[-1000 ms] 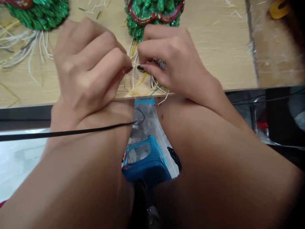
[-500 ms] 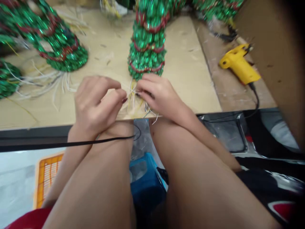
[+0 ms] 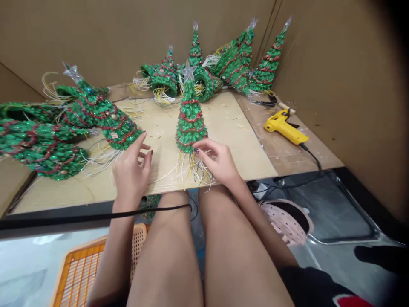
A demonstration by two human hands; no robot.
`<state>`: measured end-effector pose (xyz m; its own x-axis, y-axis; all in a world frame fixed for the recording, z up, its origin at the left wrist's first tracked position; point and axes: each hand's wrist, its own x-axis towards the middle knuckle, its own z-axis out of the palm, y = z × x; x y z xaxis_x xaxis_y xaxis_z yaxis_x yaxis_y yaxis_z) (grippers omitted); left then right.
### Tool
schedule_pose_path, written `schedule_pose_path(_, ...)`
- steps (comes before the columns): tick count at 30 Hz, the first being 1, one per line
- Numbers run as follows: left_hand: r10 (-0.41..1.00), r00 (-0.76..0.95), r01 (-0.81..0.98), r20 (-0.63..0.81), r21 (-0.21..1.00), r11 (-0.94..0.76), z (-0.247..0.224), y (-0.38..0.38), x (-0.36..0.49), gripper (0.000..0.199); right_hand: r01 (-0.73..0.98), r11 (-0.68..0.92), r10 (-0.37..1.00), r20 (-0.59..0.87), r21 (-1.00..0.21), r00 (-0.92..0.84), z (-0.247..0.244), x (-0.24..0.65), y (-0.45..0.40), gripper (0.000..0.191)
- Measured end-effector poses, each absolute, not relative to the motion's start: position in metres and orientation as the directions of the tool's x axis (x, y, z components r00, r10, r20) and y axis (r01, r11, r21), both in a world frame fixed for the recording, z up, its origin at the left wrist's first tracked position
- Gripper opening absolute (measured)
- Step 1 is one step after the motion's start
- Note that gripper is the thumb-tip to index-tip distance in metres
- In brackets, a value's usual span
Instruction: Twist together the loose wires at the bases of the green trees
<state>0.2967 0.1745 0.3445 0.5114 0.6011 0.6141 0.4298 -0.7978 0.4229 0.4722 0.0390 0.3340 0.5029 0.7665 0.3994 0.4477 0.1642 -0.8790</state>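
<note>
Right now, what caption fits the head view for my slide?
Right hand touches a sparkly green tree; left hand rests beside it.

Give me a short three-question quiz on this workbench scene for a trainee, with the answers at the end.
1. Which hand touches the base of the upright green Christmas tree: the left hand or the right hand?
2. True or false: the yellow glue gun lies to the right of the upright tree.
3. What colour is the plastic basket beside the person's left leg?

Key:
1. Right hand
2. True
3. Orange
</note>
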Motion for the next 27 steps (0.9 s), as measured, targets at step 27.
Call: schedule_pose_path(27,-0.012,0.985,0.006,0.173,-0.101,-0.995,0.371,0.119,0.355,0.017,0.425,0.106,0.757,0.350,-0.899,0.552,0.326,0.472,0.000,0.021)
